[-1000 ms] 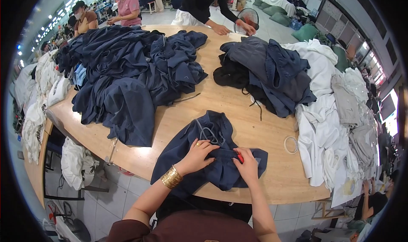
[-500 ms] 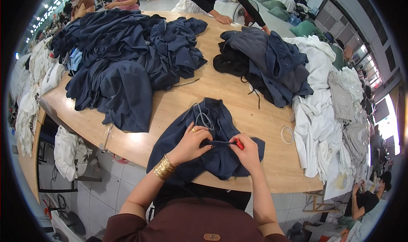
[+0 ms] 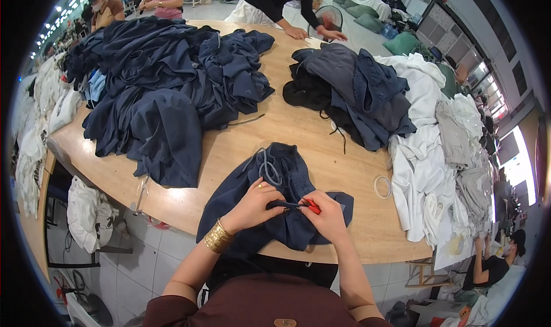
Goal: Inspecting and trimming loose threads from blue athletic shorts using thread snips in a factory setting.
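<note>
Two hands meet over the one navy garment spread at the near edge of the wooden table, and that is where I keep my eye. My left hand, gold cuff at the wrist and a ring on one finger, is curled shut with its fingertips pinching a fold of the dark cloth. My right hand is closed around a small red-handled tool — a thread snip, by the look of it, though the blades are too small for me to tell — whose tip points toward the left fingertips, so the two hands nearly touch. The garment's grey drawcord loops loose just beyond the left knuckles. To do this well, I judge the cloth should be held taut between the pinch and the tool, so only the stray thread meets the blade and not the fabric under it; the drawcord lies near enough to be caught and wants keeping clear. A big heap of navy garments lies well apart on the left, a darker grey-blue pile beyond on the right, white clothes along the right edge, and a pale ring lies on bare wood beside them. Other people work at the far side.
</note>
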{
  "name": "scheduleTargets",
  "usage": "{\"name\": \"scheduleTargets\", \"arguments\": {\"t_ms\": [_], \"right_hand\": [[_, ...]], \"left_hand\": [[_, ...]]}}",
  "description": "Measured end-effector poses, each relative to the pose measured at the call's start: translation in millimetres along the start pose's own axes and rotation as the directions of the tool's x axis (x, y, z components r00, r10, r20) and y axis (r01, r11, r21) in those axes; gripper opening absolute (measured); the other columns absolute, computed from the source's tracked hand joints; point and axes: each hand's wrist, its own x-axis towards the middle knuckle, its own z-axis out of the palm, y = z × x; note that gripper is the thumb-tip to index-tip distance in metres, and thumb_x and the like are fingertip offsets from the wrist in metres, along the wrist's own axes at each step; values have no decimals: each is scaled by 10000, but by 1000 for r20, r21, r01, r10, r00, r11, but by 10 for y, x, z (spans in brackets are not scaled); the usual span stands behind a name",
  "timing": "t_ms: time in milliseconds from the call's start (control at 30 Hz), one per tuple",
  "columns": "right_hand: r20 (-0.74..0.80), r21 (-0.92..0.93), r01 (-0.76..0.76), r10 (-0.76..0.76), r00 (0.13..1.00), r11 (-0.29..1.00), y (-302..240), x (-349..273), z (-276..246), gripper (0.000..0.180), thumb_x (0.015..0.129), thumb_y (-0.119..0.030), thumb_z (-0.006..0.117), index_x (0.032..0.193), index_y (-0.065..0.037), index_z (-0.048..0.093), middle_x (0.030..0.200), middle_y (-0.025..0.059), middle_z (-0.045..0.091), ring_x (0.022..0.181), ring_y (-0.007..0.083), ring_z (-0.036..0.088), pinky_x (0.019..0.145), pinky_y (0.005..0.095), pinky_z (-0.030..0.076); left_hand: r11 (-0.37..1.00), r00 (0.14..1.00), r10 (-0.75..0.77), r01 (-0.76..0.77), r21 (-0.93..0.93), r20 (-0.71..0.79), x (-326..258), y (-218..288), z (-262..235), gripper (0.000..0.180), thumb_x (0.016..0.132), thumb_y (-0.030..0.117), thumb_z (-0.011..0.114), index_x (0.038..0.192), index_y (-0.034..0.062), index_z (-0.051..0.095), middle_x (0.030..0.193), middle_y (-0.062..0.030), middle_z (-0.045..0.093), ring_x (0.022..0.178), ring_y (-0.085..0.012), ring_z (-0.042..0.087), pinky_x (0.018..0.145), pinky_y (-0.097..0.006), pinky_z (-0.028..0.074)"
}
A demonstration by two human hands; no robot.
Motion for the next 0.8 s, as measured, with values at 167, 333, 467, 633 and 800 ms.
{"name": "scheduleTargets", "arguments": {"t_ms": [167, 333, 467, 633, 800], "right_hand": [[-12, -35, 14, -14, 1000, 999, -20, 39, 32, 183, 749, -42, 678, 905, -10, 587, 817, 113, 583, 719, 282, 610, 622, 317, 479], [8, -59, 18, -17, 1000, 998, -40, 70, 63, 184, 748, -45, 678, 906, -16, 588, 821, 111, 583, 723, 283, 611, 625, 320, 481], [20, -42, -52, 53, 998, 998, -86, 75, 68, 159, 744, -32, 683, 882, -14, 605, 832, 107, 605, 770, 250, 615, 689, 289, 471], [19, -39, -22, 23, 1000, 999, -89, 31, 90, 177, 759, -46, 677, 914, -19, 596, 837, 114, 589, 761, 283, 615, 665, 313, 482], [-13, -4, -63, 63, 998, 998, -77, 6, 86, 164, 723, -12, 690, 861, -11, 601, 809, 107, 604, 755, 235, 611, 679, 282, 465]], "left_hand": [[1000, 1000, -14, 14, -19, -1, -12, -23, -16, 188, 791, 210, 662, 917, 76, 626, 832, -51, 585, 933, -236, 543, 1057, -470, 266], [998, 1000, -10, 9, -58, -12, -30, -58, -41, 183, 793, 203, 659, 912, 69, 620, 830, -54, 591, 926, -237, 549, 1035, -443, 292], [999, 998, 20, -22, -30, -53, -44, -55, -36, 175, 791, 198, 662, 891, 61, 617, 800, -63, 584, 877, -240, 550, 964, -390, 343], [999, 999, 15, -17, -43, -46, -81, -80, -4, 181, 790, 206, 665, 891, 65, 613, 790, -66, 575, 860, -242, 547, 968, -396, 335], [999, 999, 18, -19, -31, -49, -57, -60, 18, 167, 794, 210, 657, 887, 77, 616, 788, -56, 572, 881, -233, 546, 988, -402, 318]]}}
